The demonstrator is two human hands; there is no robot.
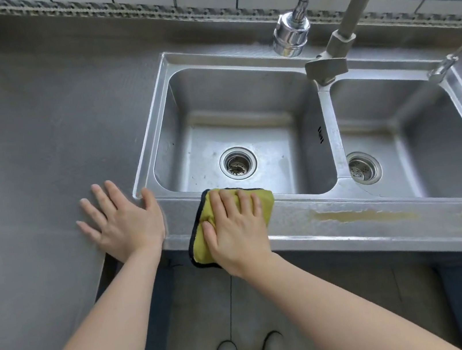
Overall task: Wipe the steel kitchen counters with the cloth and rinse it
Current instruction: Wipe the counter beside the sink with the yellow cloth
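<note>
The right hand (238, 228) lies flat on the yellow cloth (203, 239), with the fingers almost straight and spread, pressing it down on the front rim of the sink (300, 221). It does not pinch or bunch the cloth; the palm and fingers only hold it against the steel. The cloth is folded, and its near edge hangs a little over the front edge of the counter.

The left hand (122, 219) rests open on the steel counter (37, 145), just beside the sink corner, at about 9 o'clock from the cloth. It holds nothing and seems to serve only as support.

The relation that matters is the yellowish stain (363, 216). It lies on the same front rim, at about 3 o'clock from the right hand, a little apart from the cloth. Its long axis runs along the rim, from left to right, and fainter marks go on toward the far right of the rim. The right hand is clearly the nearer one. So the next move is probably a push of the cloth to 3 o'clock, along the rim.

For rinsing, the faucet head (290, 33) hangs at about 1 o'clock from the cloth, over the back of the left basin (247, 130). No running water is visible.
</note>
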